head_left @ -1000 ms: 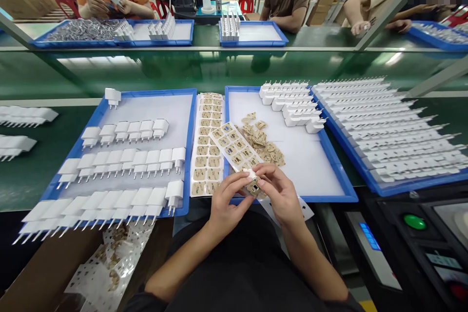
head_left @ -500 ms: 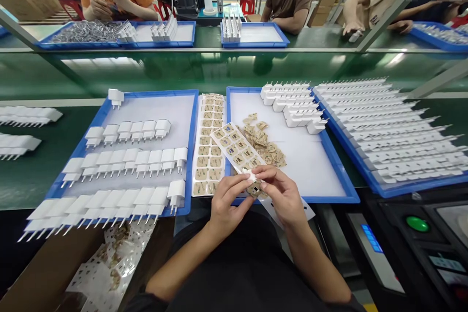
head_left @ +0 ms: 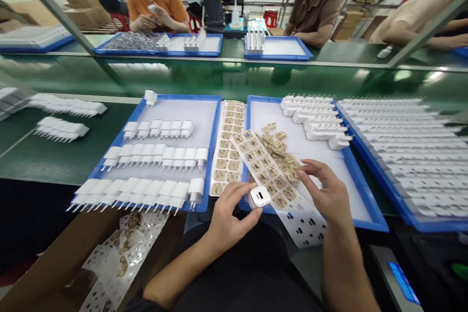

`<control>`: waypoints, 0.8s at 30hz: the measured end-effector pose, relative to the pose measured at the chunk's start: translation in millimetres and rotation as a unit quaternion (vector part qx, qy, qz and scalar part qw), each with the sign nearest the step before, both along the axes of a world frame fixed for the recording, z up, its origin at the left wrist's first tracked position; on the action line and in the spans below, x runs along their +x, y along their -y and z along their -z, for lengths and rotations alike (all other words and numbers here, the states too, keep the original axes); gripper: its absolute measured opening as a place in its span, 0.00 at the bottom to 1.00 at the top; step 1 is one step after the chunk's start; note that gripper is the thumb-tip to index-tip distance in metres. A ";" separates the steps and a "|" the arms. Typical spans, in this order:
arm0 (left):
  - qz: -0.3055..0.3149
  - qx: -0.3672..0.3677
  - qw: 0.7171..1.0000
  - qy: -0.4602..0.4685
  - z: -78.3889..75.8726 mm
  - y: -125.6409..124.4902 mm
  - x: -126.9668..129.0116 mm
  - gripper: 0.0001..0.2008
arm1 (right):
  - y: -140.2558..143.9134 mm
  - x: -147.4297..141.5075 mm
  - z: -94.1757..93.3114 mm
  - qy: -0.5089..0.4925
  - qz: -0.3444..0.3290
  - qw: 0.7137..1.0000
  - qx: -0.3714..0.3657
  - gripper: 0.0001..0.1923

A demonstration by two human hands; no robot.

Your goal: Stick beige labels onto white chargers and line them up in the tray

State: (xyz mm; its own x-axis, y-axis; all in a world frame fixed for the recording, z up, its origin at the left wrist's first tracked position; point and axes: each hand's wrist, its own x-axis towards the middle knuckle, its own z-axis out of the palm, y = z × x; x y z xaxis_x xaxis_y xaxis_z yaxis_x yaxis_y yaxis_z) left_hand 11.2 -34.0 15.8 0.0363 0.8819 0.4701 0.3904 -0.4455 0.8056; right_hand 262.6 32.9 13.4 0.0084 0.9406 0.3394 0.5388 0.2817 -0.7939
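My left hand (head_left: 234, 214) grips a white USB charger (head_left: 260, 197) between thumb and fingers, its bare end face with a dark port turned up toward me. My right hand (head_left: 325, 190) is over the right tray, thumb and forefinger pinched at the edge of a pile of tan paper backing pieces (head_left: 280, 148). A tan piece seems to be at those fingertips, though it blends with the pile. Between the hands lies a slanted sticker sheet (head_left: 268, 165), tan stickers on its upper part and bare white backing with dark marks below.
Rows of white chargers stand in the left blue tray (head_left: 215, 146); more lie in the right tray (head_left: 373, 214) and a further tray (head_left: 405, 224). Another sticker sheet (head_left: 228, 151) lies between trays. A box (head_left: 58, 258) holds discarded sheets. People sit across the bench.
The tan piece on the charger's end face is off it. My right hand has moved right to the pile, apart from the left hand, which keeps the charger. The camera view has turned left.
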 end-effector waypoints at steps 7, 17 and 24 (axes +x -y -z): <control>-0.069 -0.029 0.990 -0.120 -40.2 -8.4 -71.2 0.20 | -34.3 39.7 41.0 0.182 0.042 0.982 -0.019 0.19; -0.192 -0.229 0.859 -0.417 -51.1 -186.7 -155.4 0.27 | -30.9 42.4 44.2 0.123 0.041 0.990 -0.049 0.19; -0.185 -0.263 0.812 -0.487 -29.7 -223.0 -150.5 0.23 | -30.3 42.8 43.1 0.112 0.028 0.992 -0.047 0.18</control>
State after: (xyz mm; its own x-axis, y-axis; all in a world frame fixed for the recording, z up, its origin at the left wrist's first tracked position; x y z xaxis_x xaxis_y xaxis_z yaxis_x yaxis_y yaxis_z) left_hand -139.3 189.0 45.5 -0.1482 0.9866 -0.0682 0.9854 0.1532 0.0749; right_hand 305.3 63.2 -29.6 -0.0038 0.9684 0.2494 0.7178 0.1763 -0.6736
